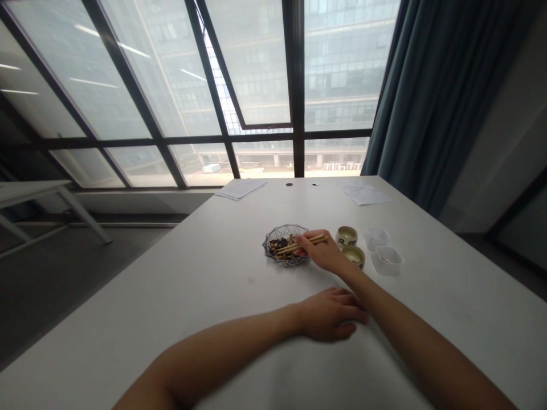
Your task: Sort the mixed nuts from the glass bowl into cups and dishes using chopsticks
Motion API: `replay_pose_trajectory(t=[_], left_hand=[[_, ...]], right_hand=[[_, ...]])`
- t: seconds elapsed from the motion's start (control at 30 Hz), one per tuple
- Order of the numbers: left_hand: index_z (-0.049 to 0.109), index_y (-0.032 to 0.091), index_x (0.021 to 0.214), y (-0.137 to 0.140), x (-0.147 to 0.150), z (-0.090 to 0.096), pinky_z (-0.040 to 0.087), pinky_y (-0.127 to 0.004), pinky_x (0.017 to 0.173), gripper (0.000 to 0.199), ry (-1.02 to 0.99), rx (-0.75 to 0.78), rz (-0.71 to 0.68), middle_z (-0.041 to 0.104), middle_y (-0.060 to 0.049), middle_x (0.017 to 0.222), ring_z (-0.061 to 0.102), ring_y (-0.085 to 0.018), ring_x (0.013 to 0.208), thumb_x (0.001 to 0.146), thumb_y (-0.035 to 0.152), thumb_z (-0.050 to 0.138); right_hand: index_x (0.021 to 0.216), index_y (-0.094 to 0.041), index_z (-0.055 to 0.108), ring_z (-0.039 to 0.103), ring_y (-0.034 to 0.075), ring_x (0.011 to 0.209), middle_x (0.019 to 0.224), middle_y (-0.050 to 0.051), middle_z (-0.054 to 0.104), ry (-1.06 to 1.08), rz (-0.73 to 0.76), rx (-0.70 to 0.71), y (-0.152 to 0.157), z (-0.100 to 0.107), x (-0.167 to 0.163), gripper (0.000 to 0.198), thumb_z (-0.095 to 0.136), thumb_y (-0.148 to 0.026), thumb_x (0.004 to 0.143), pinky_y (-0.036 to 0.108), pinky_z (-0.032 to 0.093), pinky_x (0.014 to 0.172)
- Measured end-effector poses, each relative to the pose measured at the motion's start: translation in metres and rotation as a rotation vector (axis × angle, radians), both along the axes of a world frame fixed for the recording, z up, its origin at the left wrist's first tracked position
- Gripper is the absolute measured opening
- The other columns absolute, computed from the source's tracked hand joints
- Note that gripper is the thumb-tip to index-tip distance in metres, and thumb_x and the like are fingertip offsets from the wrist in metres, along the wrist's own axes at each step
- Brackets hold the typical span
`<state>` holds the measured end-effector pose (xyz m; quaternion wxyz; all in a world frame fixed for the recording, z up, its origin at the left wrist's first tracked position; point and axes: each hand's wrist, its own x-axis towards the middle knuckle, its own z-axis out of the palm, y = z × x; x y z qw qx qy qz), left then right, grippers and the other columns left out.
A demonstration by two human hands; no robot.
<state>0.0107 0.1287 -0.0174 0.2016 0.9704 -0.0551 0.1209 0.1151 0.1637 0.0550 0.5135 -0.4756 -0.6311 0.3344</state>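
My right hand (322,249) is closed around a pair of wooden chopsticks (287,248), whose tips reach down into a clear glass bowl (273,234). Small mixed dark and tan pieces (280,244), perhaps nuts or seeds, fill the bowl; they are too small to name surely. My left hand (333,314) lies flat on the white table, fingers spread, beneath my right forearm. Just right of my right hand stand two small greenish cups (346,234) with dark markings, the nearer one partly hidden by my wrist.
Two clear plastic tubs (388,257) stand right of the cups, the nearer one with a little something inside. Paper sheets (241,188) lie at the far left of the table (205,267), more papers (365,193) at the far right. Windows and a blue curtain (410,102) rise behind.
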Motion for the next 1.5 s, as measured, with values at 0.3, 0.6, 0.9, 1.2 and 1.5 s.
replay_pose_trajectory(t=[0.3,0.6,0.9,1.2,1.5], left_hand=[[0.061,0.023,0.127,0.0,0.001,0.0,0.034,-0.04,0.12,0.032,-0.003,0.037,-0.011,0.061,-0.008,0.14,0.049,-0.025,0.139,0.096,0.027,0.055],[0.061,0.023,0.127,0.002,0.0,-0.003,0.032,-0.039,0.121,0.032,-0.009,0.051,-0.021,0.062,-0.008,0.139,0.049,-0.025,0.139,0.096,0.027,0.054],[0.06,0.022,0.129,0.004,0.001,-0.005,0.032,-0.041,0.122,0.034,-0.002,0.033,-0.028,0.062,-0.008,0.139,0.048,-0.026,0.139,0.095,0.026,0.055],[0.061,0.024,0.126,0.002,0.001,-0.001,0.032,-0.041,0.122,0.032,0.011,0.025,-0.019,0.062,-0.007,0.14,0.048,-0.026,0.14,0.094,0.025,0.057],[0.061,0.025,0.125,0.0,-0.001,-0.001,0.035,-0.038,0.119,0.031,-0.002,0.005,-0.002,0.061,-0.006,0.14,0.052,-0.024,0.135,0.094,0.025,0.056]], right_hand=[[0.081,-0.015,0.076,0.076,0.024,0.071,0.069,0.005,0.074,0.028,0.083,0.011,0.005,-0.016,-0.003,0.034,0.065,-0.046,0.093,0.025,0.053,0.056],[0.085,-0.016,0.076,0.075,0.022,0.069,0.07,0.005,0.074,0.016,0.073,0.052,0.004,-0.016,-0.005,0.032,0.065,-0.045,0.092,0.025,0.054,0.057],[0.079,-0.017,0.074,0.073,0.021,0.068,0.072,0.005,0.075,0.022,0.069,0.052,0.004,-0.019,-0.007,0.034,0.065,-0.047,0.092,0.026,0.055,0.06],[0.072,-0.019,0.07,0.075,0.023,0.068,0.066,0.005,0.074,0.071,-0.009,-0.004,0.001,-0.009,-0.01,0.034,0.066,-0.048,0.09,0.027,0.055,0.056],[0.077,-0.018,0.073,0.077,0.025,0.066,0.068,0.006,0.077,0.171,-0.059,-0.08,0.002,0.0,-0.006,0.031,0.067,-0.046,0.089,0.03,0.062,0.06]])
